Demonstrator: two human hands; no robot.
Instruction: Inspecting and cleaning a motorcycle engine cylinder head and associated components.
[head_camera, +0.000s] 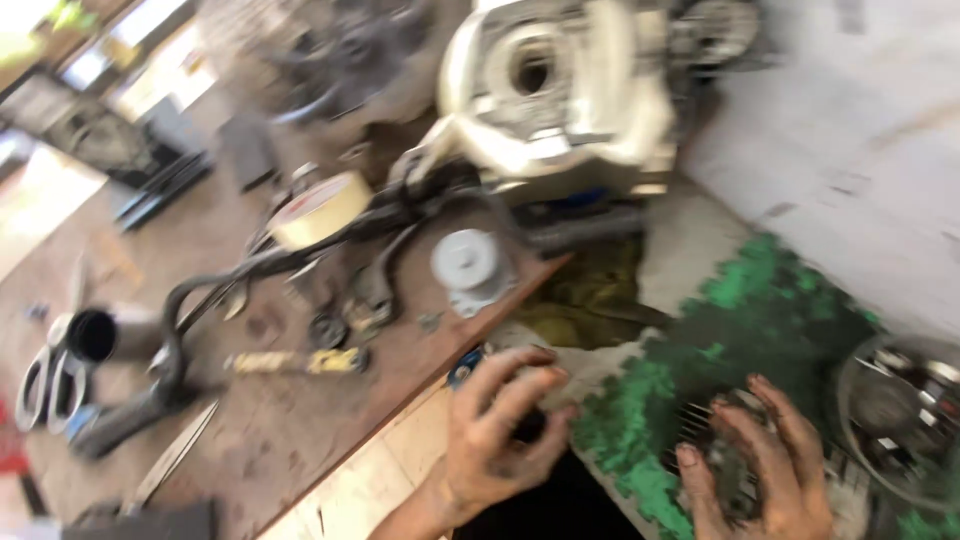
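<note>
The frame is motion-blurred. My left hand (500, 425) is at the bottom centre, fingers curled around a small dark part with a blue edge (466, 364), next to the edge of a brown board (300, 430). Lower right, my greasy right hand (765, 465) rests on a dark finned metal part (700, 420) that lies on a green mat (760, 300). A large pale engine casing (555, 90) stands above, at the top centre.
On the board lie a roll of tape (322, 208), a grey round cap (468, 265), black hoses (200, 300), a dark cylinder (95, 335), scissors (45, 380) and small tools. A round metal bowl (900, 410) sits at the right edge.
</note>
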